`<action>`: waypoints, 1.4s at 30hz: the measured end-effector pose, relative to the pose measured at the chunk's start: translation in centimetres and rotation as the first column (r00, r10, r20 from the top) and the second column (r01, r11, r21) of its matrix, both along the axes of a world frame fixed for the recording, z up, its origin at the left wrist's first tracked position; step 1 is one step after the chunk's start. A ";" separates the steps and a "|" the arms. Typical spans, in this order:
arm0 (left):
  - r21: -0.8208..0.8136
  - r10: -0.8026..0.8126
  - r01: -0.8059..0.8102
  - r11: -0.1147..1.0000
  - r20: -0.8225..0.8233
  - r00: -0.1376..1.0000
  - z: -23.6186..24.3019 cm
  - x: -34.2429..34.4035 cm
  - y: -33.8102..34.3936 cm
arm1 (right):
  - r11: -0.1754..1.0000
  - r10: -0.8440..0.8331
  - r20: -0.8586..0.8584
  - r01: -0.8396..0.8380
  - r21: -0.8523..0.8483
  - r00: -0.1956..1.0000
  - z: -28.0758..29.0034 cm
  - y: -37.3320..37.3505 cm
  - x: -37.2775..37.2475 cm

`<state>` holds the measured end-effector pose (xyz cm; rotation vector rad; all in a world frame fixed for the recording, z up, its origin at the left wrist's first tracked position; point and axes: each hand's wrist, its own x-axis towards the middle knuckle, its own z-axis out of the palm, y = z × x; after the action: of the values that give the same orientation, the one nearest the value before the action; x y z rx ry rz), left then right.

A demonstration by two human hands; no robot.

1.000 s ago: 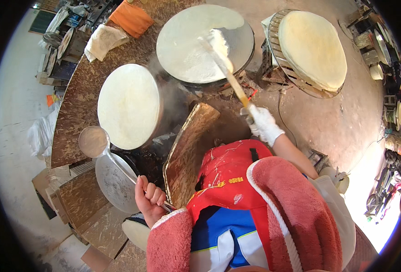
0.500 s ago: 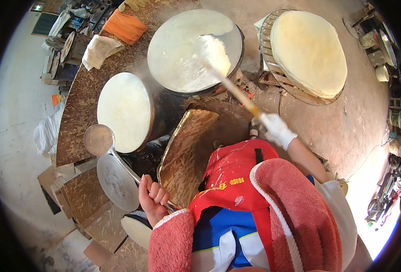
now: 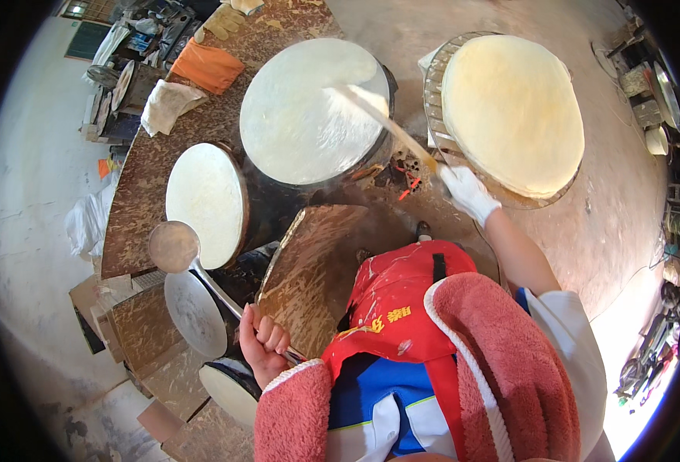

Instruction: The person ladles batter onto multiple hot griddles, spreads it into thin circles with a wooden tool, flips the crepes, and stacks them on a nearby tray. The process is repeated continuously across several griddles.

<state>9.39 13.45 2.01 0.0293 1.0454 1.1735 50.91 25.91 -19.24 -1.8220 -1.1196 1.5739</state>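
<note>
Since the earlier frame, the wooden spreader (image 3: 382,119) has swung toward the right edge of the big round griddle (image 3: 309,112), whose face is already coated in pale batter. My gloved right hand (image 3: 469,192) is closed around its handle. My bare left hand (image 3: 263,343) is clenched on the ladle (image 3: 174,246), its bowl beside the smaller griddle (image 3: 205,204), also coated. Finished sheets are stacked on the rack (image 3: 513,108); by my judgement, both rounds still need lifting.

The left hand (image 3: 261,343) is bare and curled in a tight fist, close to the body. The right hand (image 3: 468,192) wears a white glove, and that arm stretches far forward, fingers closed.
</note>
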 end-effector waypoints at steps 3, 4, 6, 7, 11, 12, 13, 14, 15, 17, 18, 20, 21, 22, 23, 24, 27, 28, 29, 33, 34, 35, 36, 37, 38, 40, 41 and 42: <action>-0.002 0.014 -0.014 1.000 -0.007 1.000 0.5 1.3 -0.1 | 0.995 -0.023 0.153 0.008 0.098 0.988 -0.7 7.5 -1.1; 0.008 0.027 -0.027 1.000 0.028 0.999 0.8 1.7 0.0 | 0.991 -0.046 0.180 0.022 0.130 0.983 -0.4 9.3 -1.9; -0.024 0.030 -0.031 0.999 -0.057 0.998 1.0 2.0 0.2 | 0.977 -0.119 0.270 0.065 0.202 0.956 0.7 12.0 -3.9; -0.003 0.026 -0.026 1.000 -0.031 0.999 1.1 2.0 0.4 | 0.988 -0.101 0.251 0.067 0.138 0.963 1.3 12.3 -4.7; -0.042 -0.020 0.017 0.999 -0.068 0.997 0.2 1.1 2.2 | 0.973 0.123 0.329 -0.179 0.145 0.936 3.1 7.6 -5.1; -0.029 -0.054 0.052 0.998 -0.064 0.997 -0.3 0.8 2.9 | 0.985 0.102 0.324 -0.141 0.099 0.941 3.1 5.8 -4.5; -0.076 -0.071 0.065 0.995 -0.083 0.994 -0.8 0.6 3.7 | 0.979 0.011 0.316 -0.074 0.190 0.949 3.1 3.7 -4.2; -0.089 -0.096 0.090 0.992 -0.066 0.993 -1.5 0.6 4.6 | 0.995 -0.100 0.322 0.101 0.012 0.941 3.0 2.8 -4.4; -0.057 -0.133 0.132 0.990 -0.009 0.991 -2.1 0.7 5.6 | 0.986 -0.165 0.373 0.164 0.035 0.913 2.9 2.0 -4.8; -0.210 -0.179 0.169 0.963 -0.029 0.983 -3.7 1.6 7.9 | 0.963 -0.247 0.366 0.187 0.191 0.897 2.7 1.6 -7.2; -0.250 -0.234 0.246 0.936 0.079 0.969 -4.5 2.3 9.5 | 0.970 -0.216 0.388 0.152 0.190 0.896 2.8 1.8 -8.7; -0.243 -0.339 0.410 0.879 0.287 0.896 -5.9 3.8 12.8 | 0.992 -0.084 0.406 0.036 0.123 0.910 3.3 3.0 -10.4; -0.259 -0.286 0.425 0.867 0.440 0.851 -6.5 4.5 14.4 | 0.982 -0.028 0.360 -0.043 0.186 0.932 3.7 3.8 -10.4; -0.230 -0.354 0.485 0.844 0.442 0.824 -6.9 5.2 15.9 | 0.962 -0.014 0.416 -0.102 0.255 0.909 4.1 4.4 -10.5; -0.207 -0.380 0.500 0.841 0.432 0.818 -7.2 5.7 17.3 | 0.943 -0.040 0.433 -0.109 0.314 0.901 4.4 5.2 -10.0; -0.193 -0.381 0.498 0.846 0.435 0.816 -7.3 5.9 18.5 | 0.918 -0.130 0.495 -0.084 0.387 0.859 4.7 5.7 -9.5; -0.132 -0.439 0.509 0.851 0.354 0.826 -7.2 6.3 21.4 | 0.918 -0.341 0.506 0.165 0.360 0.792 4.8 6.6 -9.5; -0.123 -0.450 0.508 0.852 0.323 0.833 -7.2 6.3 22.0 | 0.959 -0.224 0.512 0.094 0.267 0.829 4.8 6.6 -9.8; -0.128 -0.462 0.503 0.855 0.256 0.849 -7.1 6.3 22.5 | 0.979 -0.173 0.518 0.086 0.186 0.838 4.8 6.5 -10.4; -0.152 -0.453 0.466 0.871 0.113 0.884 -7.6 5.8 23.9 | 0.995 0.035 0.458 -0.076 0.072 0.888 5.5 5.5 -12.5; -0.143 -0.458 0.469 0.871 0.105 0.883 -7.8 5.4 24.2 | 0.998 0.013 0.505 -0.044 0.050 0.863 5.8 5.1 -12.5; -0.141 -0.459 0.468 0.872 0.095 0.884 -8.1 5.0 24.4 | 0.999 0.021 0.523 -0.044 0.031 0.852 6.0 4.8 -12.2; -0.119 -0.485 0.493 0.862 0.093 0.870 -8.3 4.6 24.6 | 0.997 0.014 0.539 -0.055 0.060 0.842 6.2 4.5 -11.9; -0.131 -0.492 0.498 0.857 0.076 0.867 -8.5 4.3 24.7 | 0.920 0.036 0.682 -0.291 0.264 0.730 6.3 4.2 -11.6; -0.129 -0.509 0.514 0.848 0.075 0.858 -8.7 4.3 24.8 | 0.978 -0.096 0.579 -0.030 0.205 0.810 6.3 3.9 -11.8; -0.134 -0.542 0.541 0.830 0.033 0.840 -9.0 4.9 24.7 | 0.961 -0.273 0.461 0.267 0.080 0.844 5.9 3.5 -12.7; -0.169 -0.551 0.550 0.818 0.045 0.833 -9.0 5.6 24.5 | 0.939 -0.332 0.416 0.340 0.056 0.847 5.6 3.3 -14.2; -0.191 -0.552 0.550 0.813 0.044 0.832 -9.1 6.4 24.3 | 0.937 -0.323 0.337 0.350 -0.019 0.884 5.2 3.2 -15.9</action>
<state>15.79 37.75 -7.05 0.1763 1.0645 0.5361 35.05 29.07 -14.04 -2.2524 -0.8184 1.1537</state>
